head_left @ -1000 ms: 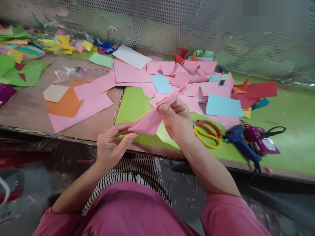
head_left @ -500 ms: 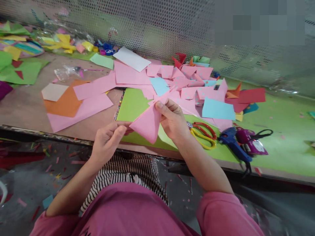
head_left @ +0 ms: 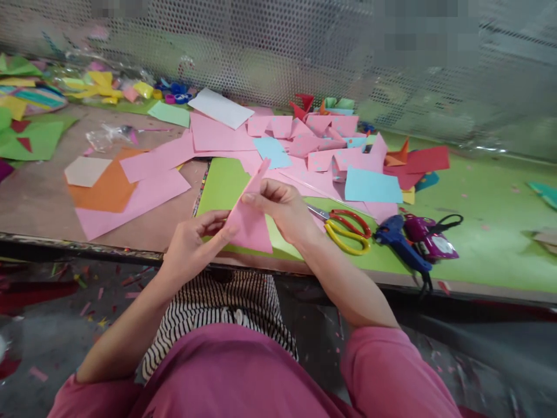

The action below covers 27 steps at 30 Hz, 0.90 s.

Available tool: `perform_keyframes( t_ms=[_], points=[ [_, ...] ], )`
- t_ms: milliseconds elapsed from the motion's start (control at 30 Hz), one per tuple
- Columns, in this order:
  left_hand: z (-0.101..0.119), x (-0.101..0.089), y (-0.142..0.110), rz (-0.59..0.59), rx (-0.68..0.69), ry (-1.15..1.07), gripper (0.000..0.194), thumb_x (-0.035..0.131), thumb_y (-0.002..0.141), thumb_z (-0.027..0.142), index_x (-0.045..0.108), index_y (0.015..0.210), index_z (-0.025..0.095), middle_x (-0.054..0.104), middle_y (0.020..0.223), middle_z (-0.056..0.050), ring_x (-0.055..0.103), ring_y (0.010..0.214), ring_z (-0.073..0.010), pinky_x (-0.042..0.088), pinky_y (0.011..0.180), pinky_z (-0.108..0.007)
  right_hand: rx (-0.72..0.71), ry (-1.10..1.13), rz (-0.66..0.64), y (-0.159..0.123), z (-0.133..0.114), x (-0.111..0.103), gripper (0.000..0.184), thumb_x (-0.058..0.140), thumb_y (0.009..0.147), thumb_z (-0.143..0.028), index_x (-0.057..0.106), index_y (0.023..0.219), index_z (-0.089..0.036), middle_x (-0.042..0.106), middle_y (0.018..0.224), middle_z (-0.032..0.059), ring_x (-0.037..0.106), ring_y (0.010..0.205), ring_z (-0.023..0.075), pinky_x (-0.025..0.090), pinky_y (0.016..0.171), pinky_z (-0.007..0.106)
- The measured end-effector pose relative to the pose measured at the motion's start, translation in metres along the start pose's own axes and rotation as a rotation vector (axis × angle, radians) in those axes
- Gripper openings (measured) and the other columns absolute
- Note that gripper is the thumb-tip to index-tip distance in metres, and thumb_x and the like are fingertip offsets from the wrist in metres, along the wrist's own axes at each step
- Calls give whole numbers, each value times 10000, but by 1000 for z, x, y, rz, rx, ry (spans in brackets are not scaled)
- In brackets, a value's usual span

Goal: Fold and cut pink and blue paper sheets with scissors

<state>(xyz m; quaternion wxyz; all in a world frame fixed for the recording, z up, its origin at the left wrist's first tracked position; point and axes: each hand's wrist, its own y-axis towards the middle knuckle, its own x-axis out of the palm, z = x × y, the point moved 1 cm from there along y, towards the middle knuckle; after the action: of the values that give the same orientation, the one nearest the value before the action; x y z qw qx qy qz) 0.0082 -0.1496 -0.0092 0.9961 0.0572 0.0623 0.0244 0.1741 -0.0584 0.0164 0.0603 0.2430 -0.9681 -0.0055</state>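
Between my two hands is a folded piece of pink paper [head_left: 251, 231], held just above the green sheet near the table's front edge. My left hand [head_left: 195, 241] grips its lower left edge, thumb in front and fingers behind. The thumb and forefinger of my right hand [head_left: 281, 206] pinch its upper right side. A narrow folded tip of the paper points up and away from me. Just right of my right hand lie scissors [head_left: 348, 230] with one red and one yellow handle. Behind the hands, pink sheets and folded dotted pink pieces [head_left: 322, 159] are heaped together.
A blue glue gun [head_left: 402, 244] and a purple device [head_left: 430, 238] lie right of the scissors. Light blue paper [head_left: 374, 184] sits on the pile. Orange paper [head_left: 104, 191] lies to the left. A perforated metal panel [head_left: 261, 52] stands behind the table.
The pink paper has turned and now looks flatter and narrower. My left thumb has moved onto its front, and my right hand has shifted left and slightly down. The view has shifted a little.
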Motion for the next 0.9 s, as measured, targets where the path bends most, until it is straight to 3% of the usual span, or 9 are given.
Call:
perform_keyframes(
  t_ms=[167,300,367,500,600,700,767,900],
  points=[
    [5,0,11,114,-16,2,299,752,819,474,703,784,181,656,646,18,550,549,-102,425,493,-206,65,-103,-106,-7,-2,1,388,859,704,-522,679,834,-204,651,801,-30,562,750,108,458,715,262],
    [7,-7,15,317,37,-11,268,766,810,434,655,756,195,590,587,50,496,505,-85,396,467,-199,203,-327,-224,-11,-3,0,395,858,713,-501,755,934,-191,727,860,8,626,818,158,496,755,302],
    [9,-7,14,343,98,72,222,771,811,382,662,754,197,607,600,50,522,525,-85,422,496,-196,227,-366,-227,-12,-2,1,364,848,727,-486,774,914,-182,741,832,9,633,789,161,502,732,305],
    [11,-2,10,337,188,224,120,708,875,323,706,839,209,691,705,31,620,622,-103,490,591,-204,253,-266,-233,-12,2,5,346,909,645,-394,795,890,-178,785,849,20,671,783,166,549,763,330],
    [12,-2,8,292,210,207,148,690,905,353,705,927,208,742,815,4,682,709,-124,528,650,-223,240,-187,-232,-12,2,5,352,926,612,-386,803,870,-179,806,889,32,704,831,181,575,816,351],
    [9,-9,9,117,129,40,343,742,870,394,663,1142,201,771,942,-35,726,799,-159,579,713,-261,212,-193,-203,-12,-1,3,357,921,618,-413,805,855,-174,805,866,30,709,816,178,575,804,343],
    [6,-16,9,32,37,-40,451,801,814,412,634,1173,195,777,936,-43,741,812,-177,604,734,-283,203,-219,-190,-13,-3,2,349,908,637,-425,805,848,-167,799,841,29,700,778,166,564,767,322],
    [-2,-22,10,4,-73,-66,491,849,753,417,608,1124,204,780,899,-27,758,813,-188,623,743,-296,196,-245,-208,-14,-4,2,339,887,664,-423,805,858,-158,796,841,30,680,745,151,544,727,299]
  ],
)
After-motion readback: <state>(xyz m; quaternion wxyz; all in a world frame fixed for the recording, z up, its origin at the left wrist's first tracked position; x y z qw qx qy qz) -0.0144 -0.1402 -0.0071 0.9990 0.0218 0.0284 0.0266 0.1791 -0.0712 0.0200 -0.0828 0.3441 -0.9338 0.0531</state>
